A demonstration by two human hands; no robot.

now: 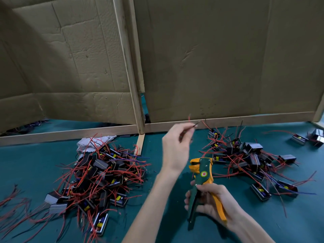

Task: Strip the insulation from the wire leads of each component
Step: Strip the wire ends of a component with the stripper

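Thin dark wire lead (196, 125), blurred, is pinched by the left hand (175, 148); the green-and-orange wire stripper (202, 170) is gripped by the right hand (216, 201). If fed in crookedly, its strands could be cut.

My left hand (176, 149) pinches a thin wire (196, 125) at twelve o'clock from the stripper (201, 172) my right hand (213, 202) grips.

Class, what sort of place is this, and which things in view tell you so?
Probably a small electronics assembly bench. Heaps of black components with red wires lie on a green mat, the right hand grips a wire stripper, and the left hand pinches a wire.
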